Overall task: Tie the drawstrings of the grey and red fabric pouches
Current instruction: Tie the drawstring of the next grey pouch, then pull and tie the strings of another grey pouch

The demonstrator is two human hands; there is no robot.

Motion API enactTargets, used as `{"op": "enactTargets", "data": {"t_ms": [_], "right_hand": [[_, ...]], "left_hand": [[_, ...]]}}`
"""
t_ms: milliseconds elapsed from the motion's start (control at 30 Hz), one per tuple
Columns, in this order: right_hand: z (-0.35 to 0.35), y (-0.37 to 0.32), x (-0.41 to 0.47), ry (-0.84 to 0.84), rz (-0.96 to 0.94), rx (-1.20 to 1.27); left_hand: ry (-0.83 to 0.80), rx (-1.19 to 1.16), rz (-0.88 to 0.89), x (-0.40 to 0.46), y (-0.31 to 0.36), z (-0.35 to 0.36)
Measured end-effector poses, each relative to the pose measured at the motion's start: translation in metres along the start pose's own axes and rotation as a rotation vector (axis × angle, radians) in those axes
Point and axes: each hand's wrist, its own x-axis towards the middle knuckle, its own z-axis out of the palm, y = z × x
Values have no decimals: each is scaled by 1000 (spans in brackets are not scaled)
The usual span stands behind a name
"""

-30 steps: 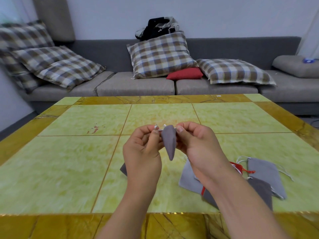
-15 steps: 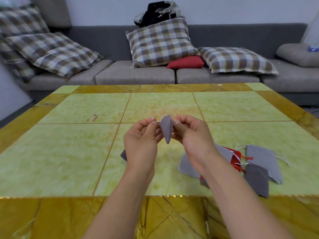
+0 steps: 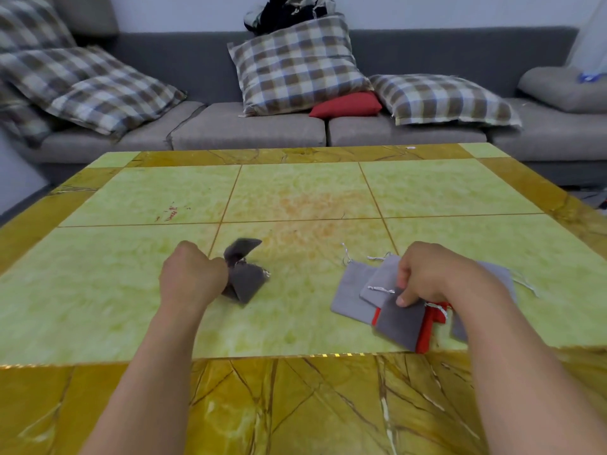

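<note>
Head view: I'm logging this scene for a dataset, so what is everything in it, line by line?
Table: one, green tiles with yellow border, foreground.
Tied pouches: apparently two, dark grey, by the left hand.
Pouch pile: several grey, at least one red, exact count unclear, under the right hand.
Sofa: one, grey, behind the table.
Checked cushions: about five, brown and white, on the sofa.
Red cushion: one, mid-sofa.
Dark bundle: one, on the sofa back.
Left hand: closed beside the tied pouches.
Right hand: fingers on the pile.

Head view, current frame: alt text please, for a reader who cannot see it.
A person's left hand is closed beside two dark grey pouches on a green and yellow table, while the right hand presses on a pile of grey and red pouches. A grey sofa with checked cushions stands behind.
</note>
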Motion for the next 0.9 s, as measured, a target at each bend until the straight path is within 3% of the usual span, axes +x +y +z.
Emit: {"op": "enactTargets", "data": {"t_ms": [100, 133, 167, 233, 267, 300, 467, 600, 900], "right_hand": [[-13, -1, -9, 20, -179, 228], [-19, -3, -13, 33, -262, 343], [-24, -7, -19, 28, -348, 473], [-28, -20, -27, -22, -486, 753], [-26, -29, -29, -21, -545, 862], [-23, -36, -28, 21, -598, 929], [-15, -47, -14, 193, -646, 1057], [-15, -41, -12, 262, -586, 1062], [-18, -42, -16, 207, -600, 1189]], "left_hand": [[195, -110, 278, -12, 15, 2], [175, -235, 354, -21, 25, 4], [22, -377, 358, -33, 38, 4], [-484, -670, 248, -56, 62, 9], [-647, -740, 223, -63, 68, 14], [-698, -797, 252, -66, 71, 21], [-442, -995, 263, -58, 69, 33], [-354, -916, 302, -50, 66, 28], [-255, -841, 349, -45, 64, 24]]}}
